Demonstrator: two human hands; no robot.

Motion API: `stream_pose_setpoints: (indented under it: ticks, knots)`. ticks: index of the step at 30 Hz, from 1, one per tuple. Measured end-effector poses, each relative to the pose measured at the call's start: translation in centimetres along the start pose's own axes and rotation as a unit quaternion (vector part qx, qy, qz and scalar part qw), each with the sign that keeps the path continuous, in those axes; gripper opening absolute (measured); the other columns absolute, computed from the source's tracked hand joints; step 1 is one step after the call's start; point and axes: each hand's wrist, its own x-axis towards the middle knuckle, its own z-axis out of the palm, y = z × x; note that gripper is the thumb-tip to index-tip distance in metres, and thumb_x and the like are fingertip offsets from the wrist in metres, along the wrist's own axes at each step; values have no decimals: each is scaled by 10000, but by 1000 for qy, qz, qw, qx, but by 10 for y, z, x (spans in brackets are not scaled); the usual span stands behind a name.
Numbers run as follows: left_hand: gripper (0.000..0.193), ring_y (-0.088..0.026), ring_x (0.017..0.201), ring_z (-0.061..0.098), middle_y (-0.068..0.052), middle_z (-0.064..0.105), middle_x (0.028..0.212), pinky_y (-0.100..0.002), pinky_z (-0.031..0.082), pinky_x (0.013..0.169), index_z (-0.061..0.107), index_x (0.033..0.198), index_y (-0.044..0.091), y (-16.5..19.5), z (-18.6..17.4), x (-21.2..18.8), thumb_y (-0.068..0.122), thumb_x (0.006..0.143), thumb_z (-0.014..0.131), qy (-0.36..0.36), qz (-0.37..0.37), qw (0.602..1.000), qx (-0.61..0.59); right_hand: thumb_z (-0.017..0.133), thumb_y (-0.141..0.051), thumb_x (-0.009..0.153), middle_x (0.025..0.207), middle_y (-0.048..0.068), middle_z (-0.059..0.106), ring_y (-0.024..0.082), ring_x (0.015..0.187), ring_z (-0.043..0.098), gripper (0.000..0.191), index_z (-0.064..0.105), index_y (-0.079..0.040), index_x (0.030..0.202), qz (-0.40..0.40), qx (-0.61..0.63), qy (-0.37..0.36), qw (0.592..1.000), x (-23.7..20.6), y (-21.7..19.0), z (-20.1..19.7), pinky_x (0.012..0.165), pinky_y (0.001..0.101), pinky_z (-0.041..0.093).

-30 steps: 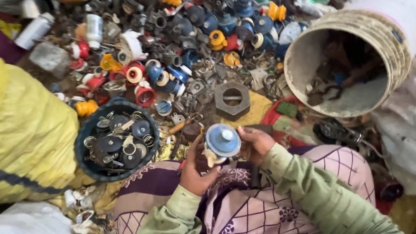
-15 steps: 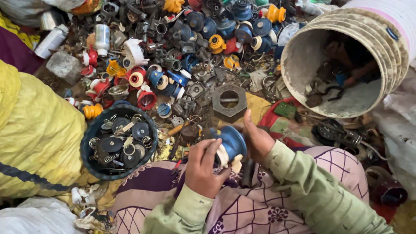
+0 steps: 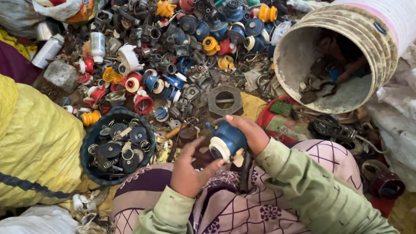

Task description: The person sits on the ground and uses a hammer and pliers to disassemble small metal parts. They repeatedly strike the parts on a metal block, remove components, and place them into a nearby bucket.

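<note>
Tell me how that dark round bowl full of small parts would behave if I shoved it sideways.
The bowl is heaped with discs and springs, so it is probably heavy and would drag rather than slide. It sits wedged against the yellow sack and loose scrap, so a push may tilt it and spill parts. Its walls look rigid and unlikely to flex.

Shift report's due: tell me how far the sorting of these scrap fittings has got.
Done: a dark round tub already holds black discs and springs. In hand: the right hand holds a blue fitting, with the left hand at its pale end. Left: a big mixed pile lies unsorted, and more scrap sits in the tipped bucket.
</note>
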Motion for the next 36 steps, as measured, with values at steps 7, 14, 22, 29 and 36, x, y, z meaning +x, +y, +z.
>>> stream_pose_setpoints:
  ticks: [7, 14, 22, 29, 36]
  knots:
    - [913, -224, 957, 741, -152, 734, 1079, -363, 575, 843, 573, 1290, -32, -21, 15, -9, 467, 617, 937, -43, -81, 995, 26, 636, -323, 957, 1106, 90, 749, 140, 1010, 676, 426, 699, 3, 1224, -55, -203, 43, 977, 4, 20, 13, 907, 303, 521]
    - [576, -276, 895, 764, -128, 774, 968, -366, 588, 812, 712, 1083, 65, -27, 16, -7, 342, 614, 900, -36, -106, 994, 18, 542, -404, 982, 1157, 81, 754, 151, 1029, 695, 487, 685, -64, 1300, -40, -239, -36, 970, -5, 11, 26, 865, 305, 540]
    - [597, -303, 910, 762, -142, 755, 995, -383, 591, 792, 721, 1130, 74, -20, 19, -5, 312, 613, 902, 78, -83, 992, 62, 367, -522, 1025, 1206, 48, 700, 143, 1089, 671, 637, 640, -46, 1348, 77, -38, -27, 996, -5, 1, 19, 884, 305, 566]
    - [627, -342, 966, 719, -166, 735, 1020, -413, 577, 819, 685, 1140, 39, -62, 37, -7, 218, 579, 898, 43, -95, 987, 118, 635, -409, 994, 1169, 99, 727, 173, 1073, 681, 513, 642, -34, 1344, -31, -216, -32, 975, -1, 25, 21, 934, 316, 547]
    - [573, -286, 925, 732, -137, 745, 1023, -390, 639, 803, 649, 1187, 2, -116, 45, -9, -37, 648, 839, -45, -263, 858, -440, 659, -449, 917, 1202, 108, 679, 186, 1068, 666, 607, 556, -82, 1389, 105, -76, 132, 983, 23, 73, -28, 822, 376, 567]
